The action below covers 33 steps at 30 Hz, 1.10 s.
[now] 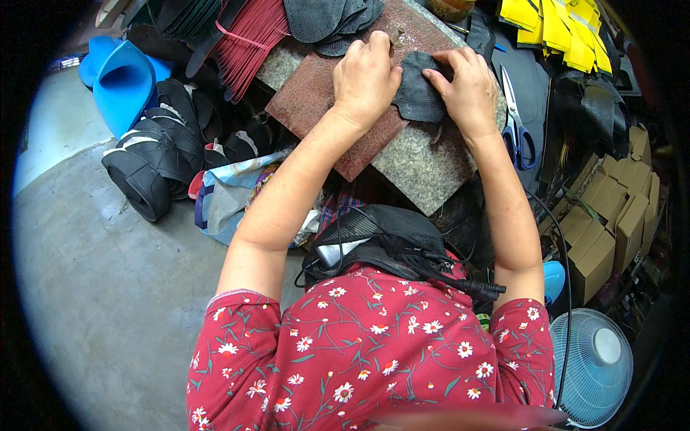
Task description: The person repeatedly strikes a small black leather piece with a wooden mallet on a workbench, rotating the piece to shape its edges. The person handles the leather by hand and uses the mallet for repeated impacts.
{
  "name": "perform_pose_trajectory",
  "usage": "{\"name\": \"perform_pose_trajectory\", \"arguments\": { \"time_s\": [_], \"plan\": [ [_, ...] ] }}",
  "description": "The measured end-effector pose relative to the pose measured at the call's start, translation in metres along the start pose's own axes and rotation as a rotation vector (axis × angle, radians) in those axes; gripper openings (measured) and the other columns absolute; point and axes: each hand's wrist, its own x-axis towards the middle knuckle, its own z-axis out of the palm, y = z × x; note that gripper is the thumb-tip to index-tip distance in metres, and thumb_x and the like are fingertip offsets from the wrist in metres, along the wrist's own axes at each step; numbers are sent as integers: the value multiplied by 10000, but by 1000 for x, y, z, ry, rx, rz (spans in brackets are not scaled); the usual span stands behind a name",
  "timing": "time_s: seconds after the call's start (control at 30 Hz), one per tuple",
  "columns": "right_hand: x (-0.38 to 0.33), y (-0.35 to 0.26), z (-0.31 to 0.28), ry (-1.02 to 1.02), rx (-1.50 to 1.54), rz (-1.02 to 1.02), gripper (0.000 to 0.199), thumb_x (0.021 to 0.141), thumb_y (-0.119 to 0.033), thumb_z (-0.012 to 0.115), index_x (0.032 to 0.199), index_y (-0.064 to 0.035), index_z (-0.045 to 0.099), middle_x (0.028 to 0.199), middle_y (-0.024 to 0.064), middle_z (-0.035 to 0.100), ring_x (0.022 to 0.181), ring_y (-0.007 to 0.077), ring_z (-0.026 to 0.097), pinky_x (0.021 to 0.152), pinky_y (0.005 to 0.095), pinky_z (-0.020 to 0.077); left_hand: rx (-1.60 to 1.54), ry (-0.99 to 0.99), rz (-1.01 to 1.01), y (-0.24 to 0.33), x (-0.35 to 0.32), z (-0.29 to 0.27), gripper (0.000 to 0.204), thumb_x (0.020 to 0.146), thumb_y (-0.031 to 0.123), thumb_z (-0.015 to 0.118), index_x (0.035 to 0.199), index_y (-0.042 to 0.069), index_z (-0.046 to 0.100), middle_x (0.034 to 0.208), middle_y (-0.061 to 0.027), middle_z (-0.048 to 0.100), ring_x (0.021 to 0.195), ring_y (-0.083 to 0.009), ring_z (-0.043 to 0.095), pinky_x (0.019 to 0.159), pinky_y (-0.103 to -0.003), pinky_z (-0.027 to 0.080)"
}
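Note:
A rounded piece of black grained leather (417,87) lies over the reddish-brown slab (302,108), near its right edge. My right hand (468,90) pinches the leather's right edge between thumb and fingers. Just left of the piece, my left hand (366,80) is closed, its thumb side close to the leather. A small brass-coloured bit (394,36) shows by its fingertips; the rest of what it may hold is hidden. Beyond my left hand, a stack of similar black leather pieces (323,20) lies on the slab.
Blue-handled scissors (512,118) lie right of the grey stone block (424,164). A bundle of red strips (251,39) and black shoes (154,154) are at left. Yellow pieces (564,29) sit at far right, cardboard (604,208) and a fan (593,366) below them.

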Motion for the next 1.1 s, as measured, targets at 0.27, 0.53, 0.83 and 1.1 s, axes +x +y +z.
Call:
{"name": "perform_pose_trajectory", "arguments": {
  "time_s": [0.27, 0.53, 0.83, 1.1],
  "plan": [
    [7, 6, -3, -92, 194, 240, 157, 796, -204, 725, 887, -81, 691, 796, 30, 679, 772, 152, 648, 692, 282, 494, 31, 37, 1, 7, 3, 3, 367, 709, 150, 743, 920, 85, 450, 751, -67, 584, 762, -308, 613, 631, -449, 494],
    [9, 28, -16, -57, 206, 423, 184, 784, -308, 708, 873, -147, 710, 799, 59, 705, 744, 249, 679, 651, 353, 507, -16, 7, 15, 17, 9, 15, 348, 717, 154, 734, 913, 86, 454, 753, -65, 597, 742, -308, 619, 618, -452, 490],
    [3, 27, -11, -4, 158, 344, 147, 804, -221, 689, 947, -195, 669, 790, 46, 664, 769, 266, 647, 663, 382, 498, -58, -17, 53, 20, 5, 12, 395, 717, 214, 775, 905, 86, 452, 761, -51, 594, 761, -291, 617, 620, -419, 489],
    [-2, 26, -6, 12, 201, 155, 234, 836, -83, 631, 1016, -229, 661, 855, 10, 633, 776, 210, 640, 680, 316, 500, -129, -16, 48, 16, 2, 12, 382, 722, 167, 772, 930, 80, 463, 804, -49, 607, 773, -279, 622, 648, -393, 491]
  ]
}}
